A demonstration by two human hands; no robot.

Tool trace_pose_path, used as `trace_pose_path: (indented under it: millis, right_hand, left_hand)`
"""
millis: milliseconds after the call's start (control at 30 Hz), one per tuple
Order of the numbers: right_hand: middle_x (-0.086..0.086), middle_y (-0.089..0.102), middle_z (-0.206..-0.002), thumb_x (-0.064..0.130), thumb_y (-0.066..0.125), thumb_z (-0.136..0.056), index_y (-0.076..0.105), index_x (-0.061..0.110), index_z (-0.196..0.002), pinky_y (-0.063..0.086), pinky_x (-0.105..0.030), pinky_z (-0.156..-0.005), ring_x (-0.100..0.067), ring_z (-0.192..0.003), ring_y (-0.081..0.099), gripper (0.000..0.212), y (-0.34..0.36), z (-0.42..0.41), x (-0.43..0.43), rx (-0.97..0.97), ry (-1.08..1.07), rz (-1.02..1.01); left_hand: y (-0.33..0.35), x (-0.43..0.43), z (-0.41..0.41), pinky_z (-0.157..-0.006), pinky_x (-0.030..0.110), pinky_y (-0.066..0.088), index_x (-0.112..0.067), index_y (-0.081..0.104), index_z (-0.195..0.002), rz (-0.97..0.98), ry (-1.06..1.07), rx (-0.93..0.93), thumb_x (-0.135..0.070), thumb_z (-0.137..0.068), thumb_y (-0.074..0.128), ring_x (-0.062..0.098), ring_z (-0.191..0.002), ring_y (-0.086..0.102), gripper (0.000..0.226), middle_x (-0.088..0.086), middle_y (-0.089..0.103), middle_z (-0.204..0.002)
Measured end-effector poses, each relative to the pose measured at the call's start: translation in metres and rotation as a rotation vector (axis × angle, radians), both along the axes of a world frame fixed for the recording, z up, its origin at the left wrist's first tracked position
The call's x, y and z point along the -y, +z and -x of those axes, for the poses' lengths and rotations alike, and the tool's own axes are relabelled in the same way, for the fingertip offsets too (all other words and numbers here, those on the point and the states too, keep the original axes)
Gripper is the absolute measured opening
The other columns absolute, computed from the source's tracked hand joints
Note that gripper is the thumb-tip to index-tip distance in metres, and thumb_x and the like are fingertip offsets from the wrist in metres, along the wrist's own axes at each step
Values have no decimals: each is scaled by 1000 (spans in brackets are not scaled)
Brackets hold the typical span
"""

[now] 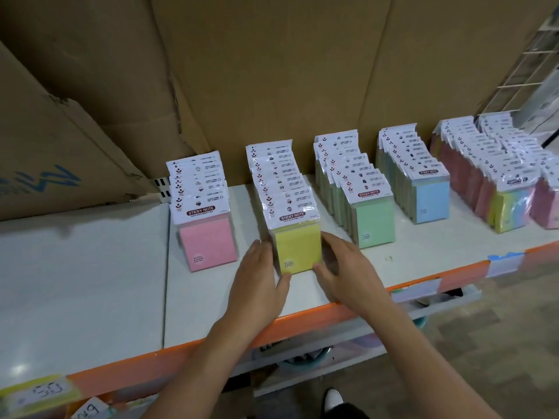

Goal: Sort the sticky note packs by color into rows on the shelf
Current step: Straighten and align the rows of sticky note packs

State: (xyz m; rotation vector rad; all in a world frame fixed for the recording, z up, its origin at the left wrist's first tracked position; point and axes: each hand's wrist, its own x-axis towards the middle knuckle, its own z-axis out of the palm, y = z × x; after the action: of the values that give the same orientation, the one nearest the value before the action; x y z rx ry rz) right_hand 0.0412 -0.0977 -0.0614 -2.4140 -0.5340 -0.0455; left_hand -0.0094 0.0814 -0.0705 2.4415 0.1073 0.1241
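The left hand (258, 273) and the right hand (343, 267) press with almost straight fingers (261, 249) on both sides of the front yellow pack (298, 252), near the front edge of the shelf (90, 282); it seems light and stiff, with slippery film, so holding the sides is best

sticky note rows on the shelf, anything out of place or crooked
Mostly tidy. In the fifth row from the left, a multicolour pack fronts pink-sided packs, so it may be misfiled. The green row looks slightly staggered.
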Motion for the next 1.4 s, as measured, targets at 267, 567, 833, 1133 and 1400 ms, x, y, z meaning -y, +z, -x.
trace_pose_path:
  millis: [267, 567, 833, 1133, 1400]
  right_hand:
    - [10, 71, -94, 11, 64, -93, 63, 30, -106, 49, -13, -77, -5, -85, 65, 23, 9, -2, 26, -239, -150, -437]
    - [8, 63, -73, 9, 65, -91, 59, 34, -88, 42, -6, -58, 3, -59, 56, 27, 7, -57, 107, -182, -173, -487]
    - [-2, 52, -129, 33, 74, -84, 37, 22, -147, 47, -28, -80, -4, -79, 55, 74, 0, -96, 140, -175, 32, -60]
    - [1, 54, -141, 22, 60, -93, 25, 35, -151, 42, -25, -85, -21, -118, 57, 70, 7, -106, 121, -186, 211, -4]
    - [3, 50, -143, 29, 58, -97, 42, 26, -147, 39, -10, -83, -9, -119, 51, 52, 0, -102, 112, -275, -15, -343]
  left_hand:
    - [10, 6, 27, -77, 17, 38, -14, 65, -113, -69, 194, 131, -26, -86, 72, 16, -102, 59, 30, -2, 64, -108]
    - [39, 105, 2, -66, 13, 43, -21, 64, -92, 143, 194, 302, -22, -90, 58, 3, -79, 55, 6, -16, 58, -86]
    - [29, 162, -78, -104, 24, 36, -22, 34, -145, 191, 218, -45, -25, -78, 79, 15, -132, 41, 81, 1, 45, -140]
    - [19, 149, -99, -62, 0, 41, -33, 43, -132, 285, 239, -17, -19, -69, 80, -8, -89, 60, 74, -15, 61, -109]
    - [18, 152, -108, -87, 22, 51, -36, 43, -138, 605, 394, 62, -8, -86, 61, 9, -111, 60, 62, -11, 63, -123]
